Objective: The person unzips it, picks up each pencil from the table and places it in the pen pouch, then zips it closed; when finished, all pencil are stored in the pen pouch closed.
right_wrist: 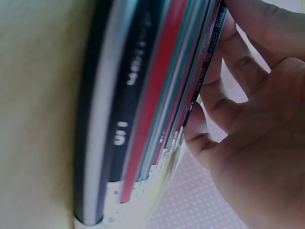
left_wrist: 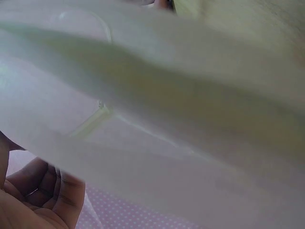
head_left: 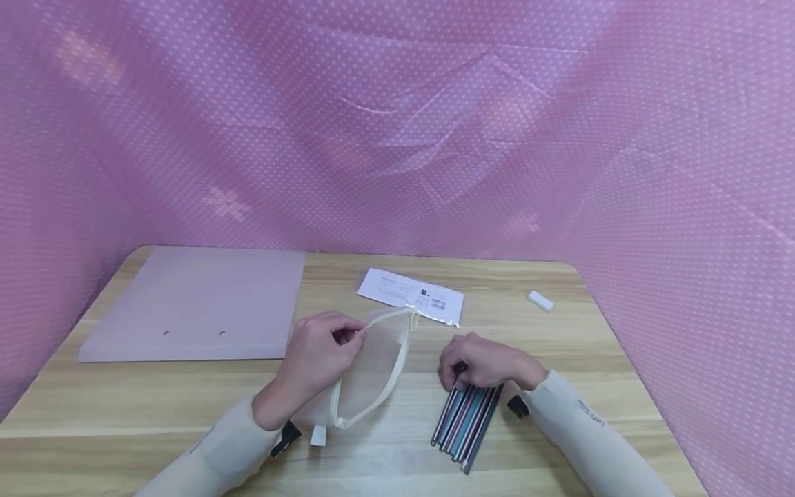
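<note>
On the wood-grain table point(head_left: 155, 407), your left hand point(head_left: 319, 351) pinches the gaping zip pouch's point(head_left: 373, 373) edge while your right hand point(head_left: 486, 363) grips the pencils' point(head_left: 466, 422) far ends.

The curtain point(head_left: 397, 138) is pink shading into mauve, sprinkled with small white dots and a few paler flower shapes. The tabletop point(head_left: 186, 400) is pale yellowish tan, streaked with lighter and browner wood grain. On it, the flat folder point(head_left: 217, 297) is plain greyish lilac, the packet point(head_left: 397, 290) white with dark print and a barcode, and the small block point(head_left: 540, 300) white. The pouch point(head_left: 373, 379) is a see-through milky white, edged by a cream zip point(head_left: 397, 376); its tag point(head_left: 318, 435) is whitish. The pencils point(head_left: 466, 421) run lengthwise in black, red, teal and silvery grey, with pale lettering. The sleeves point(head_left: 590, 428) are off-white, the right one printed in dark characters.
</note>
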Action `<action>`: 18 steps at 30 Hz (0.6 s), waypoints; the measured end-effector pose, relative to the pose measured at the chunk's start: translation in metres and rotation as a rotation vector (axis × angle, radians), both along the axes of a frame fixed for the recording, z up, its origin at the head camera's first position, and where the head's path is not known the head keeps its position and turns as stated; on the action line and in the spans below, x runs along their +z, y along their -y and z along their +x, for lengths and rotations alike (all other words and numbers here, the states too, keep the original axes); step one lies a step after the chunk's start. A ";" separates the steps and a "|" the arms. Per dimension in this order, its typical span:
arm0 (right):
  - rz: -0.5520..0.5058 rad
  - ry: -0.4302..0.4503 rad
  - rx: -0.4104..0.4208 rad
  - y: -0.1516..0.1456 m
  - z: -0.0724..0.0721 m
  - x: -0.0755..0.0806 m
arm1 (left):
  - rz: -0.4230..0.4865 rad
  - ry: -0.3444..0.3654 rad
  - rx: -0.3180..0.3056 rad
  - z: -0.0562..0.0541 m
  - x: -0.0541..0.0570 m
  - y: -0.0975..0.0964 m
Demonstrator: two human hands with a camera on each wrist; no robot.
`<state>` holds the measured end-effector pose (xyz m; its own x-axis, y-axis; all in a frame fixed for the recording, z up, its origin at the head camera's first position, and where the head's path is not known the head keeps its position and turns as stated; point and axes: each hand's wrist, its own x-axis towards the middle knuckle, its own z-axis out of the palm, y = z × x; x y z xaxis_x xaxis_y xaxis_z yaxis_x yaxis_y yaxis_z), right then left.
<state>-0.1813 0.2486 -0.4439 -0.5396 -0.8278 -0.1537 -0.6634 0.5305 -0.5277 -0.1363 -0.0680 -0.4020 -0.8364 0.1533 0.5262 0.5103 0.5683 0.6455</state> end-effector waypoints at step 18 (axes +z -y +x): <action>-0.460 0.229 -0.329 0.008 0.000 0.033 | 0.018 0.011 0.006 -0.006 -0.002 0.002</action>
<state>-0.1815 0.2411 -0.4104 -0.7739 -0.6322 0.0381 -0.3461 0.3718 -0.8614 -0.1427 -0.0704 -0.4043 -0.8430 0.1387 0.5197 0.4998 0.5593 0.6614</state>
